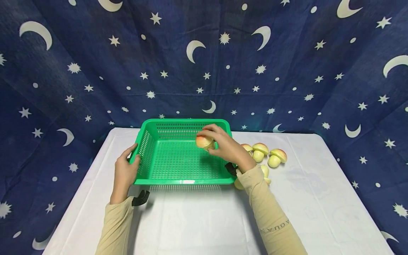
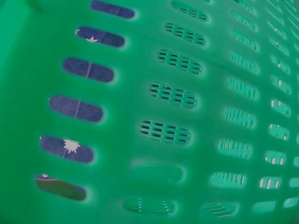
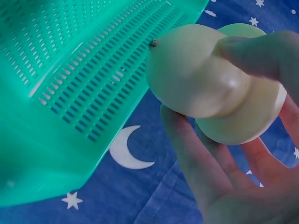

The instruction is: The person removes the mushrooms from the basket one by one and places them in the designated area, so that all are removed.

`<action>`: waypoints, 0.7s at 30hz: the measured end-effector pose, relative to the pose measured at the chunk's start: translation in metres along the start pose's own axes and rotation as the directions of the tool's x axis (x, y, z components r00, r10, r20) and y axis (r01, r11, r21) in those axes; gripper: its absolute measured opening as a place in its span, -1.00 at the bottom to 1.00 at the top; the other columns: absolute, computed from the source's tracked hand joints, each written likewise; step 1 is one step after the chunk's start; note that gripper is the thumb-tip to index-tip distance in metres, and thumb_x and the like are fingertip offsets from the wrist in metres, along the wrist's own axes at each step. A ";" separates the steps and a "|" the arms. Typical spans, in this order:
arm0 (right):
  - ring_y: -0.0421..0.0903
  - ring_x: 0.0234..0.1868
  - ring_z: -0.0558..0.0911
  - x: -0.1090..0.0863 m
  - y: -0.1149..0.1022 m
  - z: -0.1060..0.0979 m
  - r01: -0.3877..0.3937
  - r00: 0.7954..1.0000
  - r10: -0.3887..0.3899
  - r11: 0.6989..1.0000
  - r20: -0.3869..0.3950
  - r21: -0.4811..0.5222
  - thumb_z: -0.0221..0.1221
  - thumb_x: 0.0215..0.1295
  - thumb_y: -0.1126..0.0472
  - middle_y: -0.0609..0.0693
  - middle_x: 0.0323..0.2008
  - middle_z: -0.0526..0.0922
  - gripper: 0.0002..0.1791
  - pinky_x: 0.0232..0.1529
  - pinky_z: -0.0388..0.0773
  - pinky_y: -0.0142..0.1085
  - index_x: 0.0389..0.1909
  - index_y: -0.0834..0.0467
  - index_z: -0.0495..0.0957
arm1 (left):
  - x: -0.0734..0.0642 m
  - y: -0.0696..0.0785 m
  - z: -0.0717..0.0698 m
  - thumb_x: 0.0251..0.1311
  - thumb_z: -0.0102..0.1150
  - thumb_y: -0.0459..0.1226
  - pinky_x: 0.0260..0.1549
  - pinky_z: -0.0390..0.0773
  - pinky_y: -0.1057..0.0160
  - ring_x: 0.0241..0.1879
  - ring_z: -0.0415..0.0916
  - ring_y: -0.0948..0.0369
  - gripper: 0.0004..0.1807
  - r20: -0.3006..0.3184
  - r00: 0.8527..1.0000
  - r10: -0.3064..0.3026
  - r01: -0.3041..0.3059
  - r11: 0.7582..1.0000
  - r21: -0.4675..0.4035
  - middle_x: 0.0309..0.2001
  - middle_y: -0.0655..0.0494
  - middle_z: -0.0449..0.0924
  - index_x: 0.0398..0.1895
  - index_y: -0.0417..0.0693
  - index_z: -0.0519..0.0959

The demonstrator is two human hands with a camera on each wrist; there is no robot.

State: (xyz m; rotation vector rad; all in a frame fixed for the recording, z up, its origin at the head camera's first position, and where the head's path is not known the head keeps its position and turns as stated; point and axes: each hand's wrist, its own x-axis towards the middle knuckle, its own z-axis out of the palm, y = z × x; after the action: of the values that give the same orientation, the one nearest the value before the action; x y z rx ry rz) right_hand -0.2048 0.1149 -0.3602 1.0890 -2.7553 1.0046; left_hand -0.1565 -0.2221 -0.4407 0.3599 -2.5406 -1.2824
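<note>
A green plastic basket (image 1: 185,181) with slotted walls stands on the table. My left hand (image 1: 125,171) grips its left rim, and slotted green wall (image 2: 121,140) fills the left wrist view. Over the right part of the basket, my right hand (image 1: 224,145) holds a toy mushroom (image 1: 204,141) with a red-and-cream cap. In the right wrist view, thumb and fingers pinch this pale mushroom (image 3: 201,70), its rounded stem pointing left. Several similar mushrooms (image 1: 259,152) lie on the table right of the basket, some partly hidden by my right forearm.
A white cloth covers the table (image 1: 191,219). Behind and beside it hangs a dark blue curtain (image 1: 178,102) with moons and stars. Black wrist straps with camera mounts (image 1: 141,198) sit at both wrists, the right one close to the basket's right rim.
</note>
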 end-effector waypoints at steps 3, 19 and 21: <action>0.03 0.31 0.36 -0.005 0.003 -0.002 -0.003 1.000 0.003 1.000 -0.007 -0.014 0.26 0.16 0.47 0.09 0.28 0.38 -0.42 0.12 0.50 -0.11 0.23 0.06 0.54 | 0.000 0.000 0.000 0.40 0.03 -0.32 -0.55 0.47 0.36 -0.25 0.64 -0.07 -0.49 -0.001 1.000 0.002 -0.002 1.000 -0.001 0.02 -0.35 0.62 0.41 -0.01 0.42; 0.03 0.27 0.41 -0.037 0.010 -0.017 -0.017 0.997 0.016 0.999 -0.070 -0.026 0.28 0.12 0.51 0.08 0.31 0.35 -0.37 -0.01 0.55 -0.07 0.24 0.07 0.52 | 0.000 0.000 -0.001 0.41 0.03 -0.31 -0.51 0.47 0.36 -0.21 0.65 -0.07 -0.49 0.004 1.000 -0.004 0.004 1.000 0.001 0.08 -0.34 0.59 0.42 0.01 0.41; 0.02 0.29 0.40 -0.041 0.011 -0.018 -0.016 0.997 0.013 0.999 -0.080 -0.039 0.29 0.11 0.51 0.06 0.30 0.36 -0.36 0.02 0.54 -0.09 0.24 0.06 0.53 | 0.000 0.000 0.000 0.40 0.03 -0.31 -0.52 0.47 0.36 -0.23 0.64 -0.07 -0.49 0.001 1.000 -0.003 0.003 1.000 -0.002 0.07 -0.34 0.59 0.41 0.01 0.41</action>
State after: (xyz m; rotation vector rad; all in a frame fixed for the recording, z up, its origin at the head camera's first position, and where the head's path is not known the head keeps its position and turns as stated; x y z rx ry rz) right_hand -0.1845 0.1566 -0.3615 1.0021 -2.7119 0.9686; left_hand -0.1566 -0.2227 -0.4408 0.3624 -2.5405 -1.2858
